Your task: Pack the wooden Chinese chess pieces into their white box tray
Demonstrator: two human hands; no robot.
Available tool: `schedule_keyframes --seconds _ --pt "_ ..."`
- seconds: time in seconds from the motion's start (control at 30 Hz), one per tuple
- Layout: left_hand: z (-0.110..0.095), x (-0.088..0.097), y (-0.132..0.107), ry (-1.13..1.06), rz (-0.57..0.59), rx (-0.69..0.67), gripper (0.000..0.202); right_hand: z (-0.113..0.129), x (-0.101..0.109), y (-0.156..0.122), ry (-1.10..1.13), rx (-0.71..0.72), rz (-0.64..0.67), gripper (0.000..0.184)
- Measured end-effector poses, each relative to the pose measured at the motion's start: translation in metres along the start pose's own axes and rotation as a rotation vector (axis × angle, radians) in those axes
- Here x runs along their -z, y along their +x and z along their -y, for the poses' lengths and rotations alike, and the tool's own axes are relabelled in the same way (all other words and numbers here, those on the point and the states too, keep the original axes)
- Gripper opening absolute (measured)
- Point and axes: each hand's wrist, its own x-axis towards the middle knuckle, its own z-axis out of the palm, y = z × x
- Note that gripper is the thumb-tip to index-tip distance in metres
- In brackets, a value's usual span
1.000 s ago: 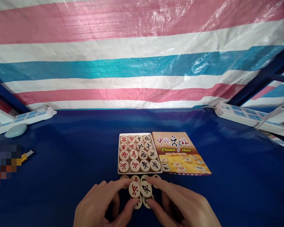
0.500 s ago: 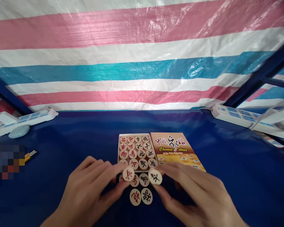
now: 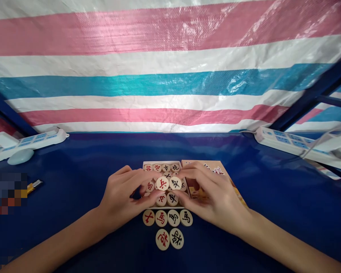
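Between thumb and fingers, my left hand (image 3: 127, 189) pinches a round Chinese chess piece with a red character (image 3: 162, 184). Beside it, my right hand (image 3: 210, 189) pinches a piece with a black character (image 3: 175, 183). Both are held over the open white box (image 3: 165, 207), where rows of pieces are partly hidden by my hands. In front of the box a row of loose pieces lies on the table, among them a red horse piece (image 3: 161, 218) and a black horse piece (image 3: 174, 218). Nearer still are a red piece (image 3: 162, 239) and a black piece (image 3: 176, 238), side by side.
The printed box lid (image 3: 235, 193) lies right of the box, partly under my right hand. White power strips stand at the left (image 3: 45, 139) and right (image 3: 287, 142). A pale mouse (image 3: 20, 156) and a yellow cutter (image 3: 34, 186) lie left. Striped sheeting (image 3: 159, 83) hangs behind the blue table (image 3: 108, 151).
Both hands have moved forward and inward with their pieces, from the box's near edge to above its middle. The row of loose pieces in front is now uncovered.
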Motion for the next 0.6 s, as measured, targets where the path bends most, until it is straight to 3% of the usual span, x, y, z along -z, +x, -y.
schedule_keyframes --seconds 0.2,0.4,0.6 --pt "0.004 -0.002 -0.013 -0.01 0.008 -0.056 0.028 0.012 0.005 -0.007 0.005 0.031 -0.064 0.032" --pt "0.0 -0.002 -0.014 -0.041 0.014 -0.071 0.03 0.007 0.004 -0.011 -0.073 0.104 -0.045 0.033" --pt "0.002 -0.004 -0.015 -0.063 0.003 -0.089 0.031 0.011 0.003 -0.012 0.054 0.018 -0.054 0.031"
